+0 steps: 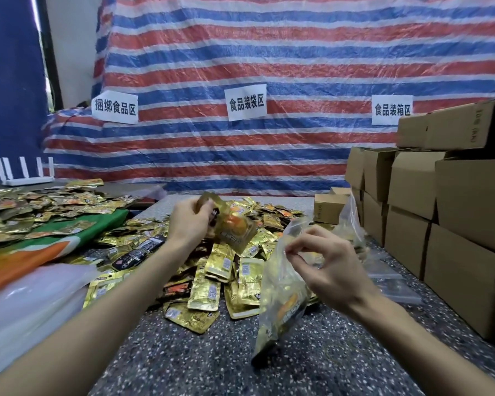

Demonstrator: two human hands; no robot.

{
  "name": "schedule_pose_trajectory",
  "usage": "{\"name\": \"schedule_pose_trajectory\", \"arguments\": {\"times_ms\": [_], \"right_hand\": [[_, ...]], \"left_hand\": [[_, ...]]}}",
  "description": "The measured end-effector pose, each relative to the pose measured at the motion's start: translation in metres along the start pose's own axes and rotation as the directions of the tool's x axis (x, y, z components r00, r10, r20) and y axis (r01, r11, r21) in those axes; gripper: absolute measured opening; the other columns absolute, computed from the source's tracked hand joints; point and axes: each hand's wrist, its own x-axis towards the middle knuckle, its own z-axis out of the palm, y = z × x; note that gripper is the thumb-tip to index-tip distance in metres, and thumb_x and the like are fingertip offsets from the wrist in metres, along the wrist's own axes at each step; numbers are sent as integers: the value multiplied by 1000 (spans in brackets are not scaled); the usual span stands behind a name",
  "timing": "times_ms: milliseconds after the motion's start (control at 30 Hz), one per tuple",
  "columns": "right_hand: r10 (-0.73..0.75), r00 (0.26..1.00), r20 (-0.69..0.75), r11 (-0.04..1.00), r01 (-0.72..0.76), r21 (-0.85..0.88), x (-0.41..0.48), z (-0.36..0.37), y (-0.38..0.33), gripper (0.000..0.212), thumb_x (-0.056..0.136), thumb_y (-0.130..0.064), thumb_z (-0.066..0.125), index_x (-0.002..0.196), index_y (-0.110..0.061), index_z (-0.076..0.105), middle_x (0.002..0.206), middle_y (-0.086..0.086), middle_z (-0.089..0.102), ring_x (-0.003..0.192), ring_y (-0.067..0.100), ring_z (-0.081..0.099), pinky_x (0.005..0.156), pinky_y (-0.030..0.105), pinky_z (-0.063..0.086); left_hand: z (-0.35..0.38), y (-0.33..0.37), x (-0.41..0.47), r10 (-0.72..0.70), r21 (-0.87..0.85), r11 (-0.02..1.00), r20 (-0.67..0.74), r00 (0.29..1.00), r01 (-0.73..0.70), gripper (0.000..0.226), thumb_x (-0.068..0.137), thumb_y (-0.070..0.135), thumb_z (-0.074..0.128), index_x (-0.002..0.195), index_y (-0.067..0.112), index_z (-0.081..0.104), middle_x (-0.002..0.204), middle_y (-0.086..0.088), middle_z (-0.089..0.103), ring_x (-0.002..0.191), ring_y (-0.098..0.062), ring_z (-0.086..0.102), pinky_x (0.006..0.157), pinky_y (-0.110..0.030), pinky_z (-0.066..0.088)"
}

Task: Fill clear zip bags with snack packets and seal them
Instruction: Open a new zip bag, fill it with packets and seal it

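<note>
Left forearm [77, 332] stretching over bench [212, 364] toward packet pile [226, 278]. Clear zip bag [280, 298] hanging just right of pile, right hand [329, 264] pinching its rim. Judging best: holding mouth wide, feeding packets flat, keeping zip strip clear. Bag looking partly filled, gold packets showing through crinkled film. Left hand [189, 221] gripping handful of snack packets [233, 228] above pile.
</note>
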Motion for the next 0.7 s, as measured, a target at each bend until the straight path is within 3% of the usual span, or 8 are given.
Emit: {"name": "schedule_pose_trajectory", "arguments": {"times_ms": [100, 200, 300, 367, 433, 533, 700], "right_hand": [[-57, 998, 19, 998, 57, -28, 3, 1, -6, 10, 82, -3, 76, 86, -13, 78, 86, -4, 66, 80, 7, 63, 72, 33, 55], [-96, 994, 56, 993, 100, -63, 7, 0, -11, 10, 85, -5, 74, 91, -11, 78, 90, 2, 65, 82, 16, 63, 71, 39, 56], [-72, 991, 113, 991, 84, -103, 11, 0, -17, 21, 90, -13, 65, 107, -19, 76, 100, 0, 58, 94, 16, 58, 78, 39, 54], [-64, 988, 143, 987, 84, -136, 13, -1, -22, 25, 91, -18, 62, 113, -23, 74, 101, -3, 53, 96, 14, 53, 77, 32, 50], [-59, 985, 160, 985, 84, -151, 15, -5, -27, 22, 90, -18, 63, 108, -21, 75, 98, -5, 51, 92, 12, 52, 74, 27, 47], [-47, 992, 116, 987, 64, -146, 14, -11, -30, 11, 86, -13, 69, 92, -13, 78, 91, -2, 56, 86, 13, 56, 71, 31, 52], [-47, 998, 52, 994, 52, -94, 14, -16, -32, 8, 83, -9, 74, 86, -15, 79, 88, 0, 63, 81, 13, 61, 70, 29, 53]], "left_hand": [[-19, 46, -14, 89, -107, 990, -4, 996, -89, 18, 101, 21, 52, 89, 13, 63, 94, -11, 67, 82, -22, 68, 55, -21, 55], [-28, 86, -27, 206, -115, 972, 11, 978, -203, 17, 100, 21, 55, 89, 13, 63, 91, -12, 68, 78, -25, 70, 54, -28, 57], [-26, 111, -41, 335, -25, 942, 9, 942, -334, 18, 99, 22, 57, 86, 12, 64, 85, -12, 68, 72, -26, 71, 51, -30, 58], [-22, 120, -46, 421, 104, 903, -16, 907, -417, 20, 99, 21, 58, 84, 10, 64, 81, -11, 68, 69, -27, 70, 53, -40, 60], [-18, 122, -49, 457, 195, 875, -29, 889, -443, 23, 99, 21, 57, 84, 5, 65, 79, -9, 68, 68, -26, 69, 57, -46, 59], [-14, 119, -50, 477, 281, 849, -44, 878, -447, 22, 100, 23, 56, 85, 9, 65, 75, -1, 65, 65, -18, 64, 60, -44, 59], [-3, 111, -52, 455, 435, 798, 19, 890, -417, 27, 100, 34, 53, 85, 14, 64, 75, -1, 65, 66, -24, 62, 65, -45, 57]]}}
